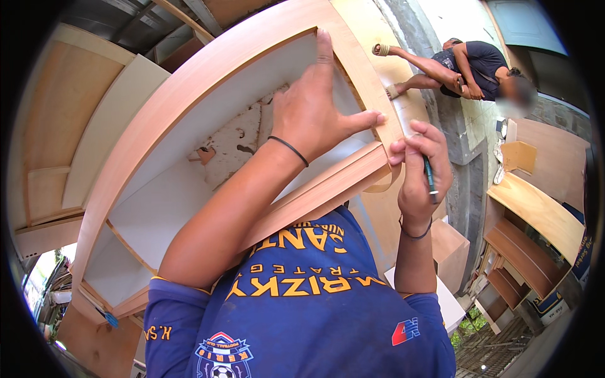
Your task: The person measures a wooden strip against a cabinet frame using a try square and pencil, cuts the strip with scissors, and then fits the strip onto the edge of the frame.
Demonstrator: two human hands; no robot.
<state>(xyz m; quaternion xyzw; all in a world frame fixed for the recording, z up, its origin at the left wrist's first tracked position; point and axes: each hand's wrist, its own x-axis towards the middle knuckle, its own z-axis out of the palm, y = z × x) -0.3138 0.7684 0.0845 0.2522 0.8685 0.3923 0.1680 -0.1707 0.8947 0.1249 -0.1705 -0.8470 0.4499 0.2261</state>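
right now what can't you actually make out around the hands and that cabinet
- Head view: the tip of the slim dark tool in the right hand is hidden by its fingers.
- The edge of the tan laminated wooden cabinet under the left hand is covered by the palm.
- The cabinet's lower end is hidden by the blue shirt.

One wooden cabinet; two hands, left hand and right hand; one knife, seemingly; two wristbands.
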